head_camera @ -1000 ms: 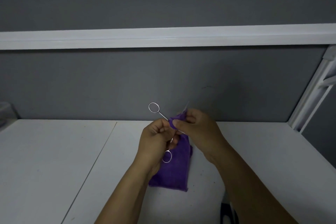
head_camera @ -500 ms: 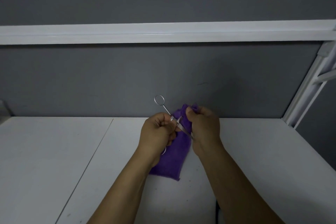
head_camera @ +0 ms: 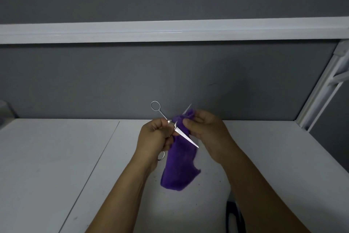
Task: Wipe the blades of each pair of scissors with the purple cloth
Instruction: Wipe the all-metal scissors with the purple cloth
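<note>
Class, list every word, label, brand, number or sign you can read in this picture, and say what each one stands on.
None can be read.
The scissors held in the left hand show bare metal, with no mark legible.
The purple cloth pinched by the right hand is plain.
The white table and grey wall carry no writing.

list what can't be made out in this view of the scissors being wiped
All in the head view:
- Upper blade of the scissors: wrapped in the cloth that the right hand pinches; only its tip shows.
- Lower handle ring: mostly behind the left hand.
- Dark object at the bottom edge: cut off by the right forearm and the frame, unidentifiable.
- Blade cleanliness: too small to tell.
</note>
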